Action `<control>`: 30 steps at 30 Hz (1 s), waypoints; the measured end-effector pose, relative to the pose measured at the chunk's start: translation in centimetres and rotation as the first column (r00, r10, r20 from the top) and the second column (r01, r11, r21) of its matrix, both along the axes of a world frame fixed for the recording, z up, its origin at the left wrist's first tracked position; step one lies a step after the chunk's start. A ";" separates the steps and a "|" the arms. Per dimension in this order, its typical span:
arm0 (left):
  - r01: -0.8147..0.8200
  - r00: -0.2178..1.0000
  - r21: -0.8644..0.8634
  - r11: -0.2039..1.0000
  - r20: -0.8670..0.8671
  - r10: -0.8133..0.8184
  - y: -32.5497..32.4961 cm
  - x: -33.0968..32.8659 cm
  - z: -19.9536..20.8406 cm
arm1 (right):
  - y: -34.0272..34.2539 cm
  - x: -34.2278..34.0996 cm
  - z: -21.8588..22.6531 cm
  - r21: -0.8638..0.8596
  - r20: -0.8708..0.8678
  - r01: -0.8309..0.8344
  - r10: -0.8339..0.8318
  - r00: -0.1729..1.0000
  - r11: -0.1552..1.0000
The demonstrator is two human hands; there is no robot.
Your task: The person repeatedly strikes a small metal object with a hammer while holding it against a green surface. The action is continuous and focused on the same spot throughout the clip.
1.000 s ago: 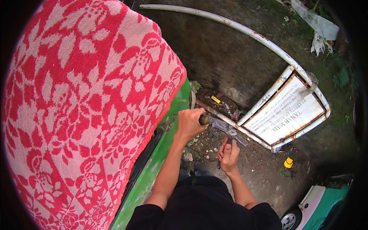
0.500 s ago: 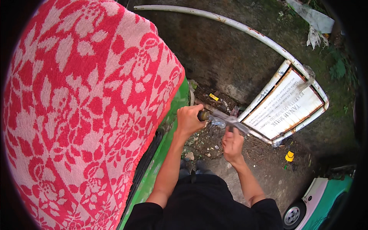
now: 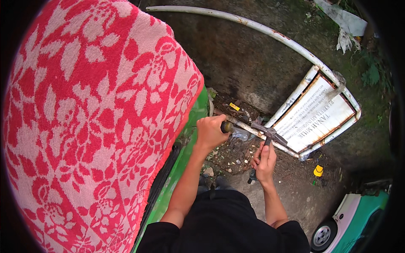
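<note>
My right hand (image 3: 264,162) is closed round the handle of a claw hammer (image 3: 270,133), whose metal head stands above the fist and whose handle end shows below it. My left hand (image 3: 210,133) grips a tool with a dark, amber-tinted round handle (image 3: 227,127). The butt of that handle points right, towards the hammer head, with a gap between them. The working end of the left tool is hidden behind my fist, close to the edge of a green vehicle panel (image 3: 198,120).
A red and pink floral cloth (image 3: 101,126) covers much of the left side. To the right leans a rusty white pipe frame (image 3: 270,31) with a white sign board (image 3: 316,116). Rubbish and a yellow scrap (image 3: 318,170) lie on the ground. A green and white vehicle (image 3: 352,217) stands lower right.
The hammer, blurred and near the left tool's handle before, has swung away to the right and now shows sharply. My left hand has shifted slightly right and keeps its grip.
</note>
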State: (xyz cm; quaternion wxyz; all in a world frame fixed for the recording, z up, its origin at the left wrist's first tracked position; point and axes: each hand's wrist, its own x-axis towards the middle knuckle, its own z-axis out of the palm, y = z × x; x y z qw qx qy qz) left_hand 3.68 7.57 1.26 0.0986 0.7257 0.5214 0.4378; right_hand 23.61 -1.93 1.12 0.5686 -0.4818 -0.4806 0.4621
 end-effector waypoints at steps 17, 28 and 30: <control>0.024 0.999 -0.065 0.998 -0.037 -0.026 -0.1 -0.1 0.1 | 0.6 -0.9 -0.5 0.062 0.427 -0.066 0.033 0.904 0.996; 0.068 0.992 -0.135 0.989 -0.101 -0.082 0.0 -0.2 0.1 | 0.5 -0.6 -0.1 0.352 -0.130 0.041 0.005 0.991 0.935; 0.058 0.995 -0.156 0.986 -0.069 -0.069 0.0 -0.4 0.2 | -0.2 0.5 -2.2 0.061 0.523 -0.062 0.021 0.852 0.996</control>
